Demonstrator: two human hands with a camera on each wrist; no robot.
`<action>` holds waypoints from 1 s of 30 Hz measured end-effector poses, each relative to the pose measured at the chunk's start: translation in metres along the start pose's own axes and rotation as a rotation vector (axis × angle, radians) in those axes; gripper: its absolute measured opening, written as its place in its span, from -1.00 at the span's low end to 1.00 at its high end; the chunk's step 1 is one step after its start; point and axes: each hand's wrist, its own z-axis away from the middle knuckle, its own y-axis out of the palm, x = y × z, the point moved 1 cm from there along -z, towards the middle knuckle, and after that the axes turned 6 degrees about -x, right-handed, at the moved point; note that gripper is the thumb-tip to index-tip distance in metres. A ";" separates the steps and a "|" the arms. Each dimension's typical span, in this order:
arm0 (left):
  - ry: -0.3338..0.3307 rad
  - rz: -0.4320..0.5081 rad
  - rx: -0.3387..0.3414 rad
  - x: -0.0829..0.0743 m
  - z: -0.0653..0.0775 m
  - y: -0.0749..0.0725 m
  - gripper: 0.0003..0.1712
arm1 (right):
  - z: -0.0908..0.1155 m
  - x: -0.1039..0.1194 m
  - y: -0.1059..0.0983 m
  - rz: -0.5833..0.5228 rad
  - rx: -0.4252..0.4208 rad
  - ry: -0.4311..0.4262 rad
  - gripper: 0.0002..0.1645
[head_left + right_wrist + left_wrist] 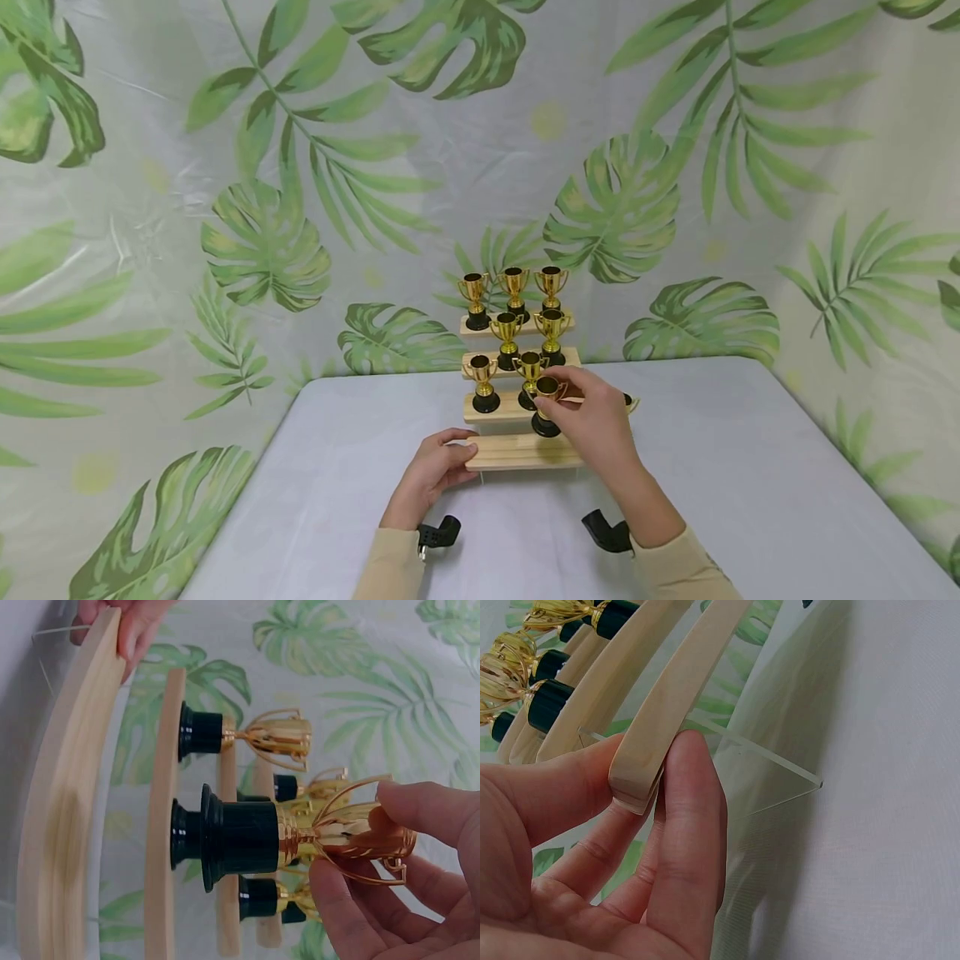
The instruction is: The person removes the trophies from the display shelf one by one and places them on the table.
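Observation:
A wooden stepped display stand with clear side supports bears several small gold trophy cups on black bases. My left hand grips the left end of its lowest, front shelf, thumb on one face and fingers on the other. In my right hand is a gold trophy, pinched by its cup between thumb and fingers. Its black base hangs free above the front shelf, which bears no cup. Just behind it, another trophy stands on the second shelf from the front, with one more trophy to the left.
Three trophies stand on the top shelf, and two trophies show on the shelf below it. Part of another gold trophy peeks out right of my right hand. A white cloth covers the table; a leaf-print curtain hangs behind.

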 end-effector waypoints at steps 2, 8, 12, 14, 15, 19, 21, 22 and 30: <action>0.004 0.001 0.000 0.000 0.000 -0.001 -0.52 | -0.002 0.000 -0.003 0.005 -0.006 -0.003 -0.55; 0.004 0.006 -0.002 -0.001 -0.001 -0.005 -0.54 | -0.008 0.000 -0.012 0.019 -0.027 0.014 -0.54; 0.000 0.003 -0.002 0.000 -0.001 -0.006 -0.51 | -0.011 -0.001 -0.016 0.032 -0.031 0.020 -0.56; -0.005 0.001 -0.010 0.001 -0.001 -0.007 -0.51 | -0.011 -0.001 -0.018 0.041 -0.034 0.014 -0.56; -0.007 -0.002 -0.014 0.001 -0.001 -0.007 -0.51 | -0.011 -0.002 -0.019 0.043 -0.035 0.009 -0.55; -0.011 0.000 -0.002 0.003 -0.003 -0.003 -0.52 | -0.010 -0.003 -0.026 0.057 -0.050 0.001 -0.53; -0.012 0.001 0.008 0.003 -0.004 -0.001 -0.52 | -0.011 -0.004 -0.030 0.068 -0.055 -0.002 -0.53; -0.010 0.003 0.010 0.002 -0.004 0.000 -0.52 | -0.012 -0.004 -0.031 0.073 -0.055 -0.003 -0.53; -0.003 0.010 -0.006 0.002 -0.005 -0.001 -0.52 | -0.020 -0.012 -0.040 0.122 -0.055 -0.048 -0.55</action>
